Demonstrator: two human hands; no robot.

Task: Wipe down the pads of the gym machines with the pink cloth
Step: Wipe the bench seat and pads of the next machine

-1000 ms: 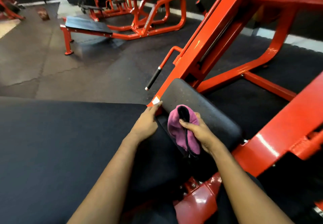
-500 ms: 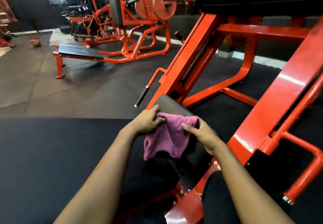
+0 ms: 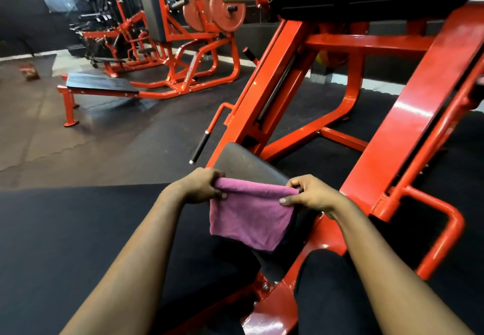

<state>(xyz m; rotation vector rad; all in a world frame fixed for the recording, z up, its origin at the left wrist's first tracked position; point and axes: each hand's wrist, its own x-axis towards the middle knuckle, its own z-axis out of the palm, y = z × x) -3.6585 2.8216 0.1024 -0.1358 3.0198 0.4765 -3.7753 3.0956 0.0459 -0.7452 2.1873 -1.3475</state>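
Now we've got the pink cloth [image 3: 251, 217] pulled out flat. A second ago it sat bunched in the right hand [image 3: 311, 194] alone, while the left hand [image 3: 201, 185] rested on the small pad [image 3: 246, 163]. We see both hands pinching it now: the left grips the top corner at 9 o'clock, the right grips the one at 3 o'clock, thumbs toward us. Its rolled top edge, the long axis, runs from 9 to 3 o'clock, dipping a touch on the right. The sheet hangs toward 6 o'clock, its lowest corner at about 5. It hangs in the middle of our view, in front of the small pad, whose grey face shows just past the top edge at 12 o'clock.

At 3 o'clock the red frame [image 3: 408, 130] slants close beside the right hand, so it's tight there. At 8 o'clock the broad black pad [image 3: 78, 230] spreads wide. Open floor [image 3: 104, 138] lies at 10 o'clock beyond it, with a black-gripped handle [image 3: 200, 146] at 11.
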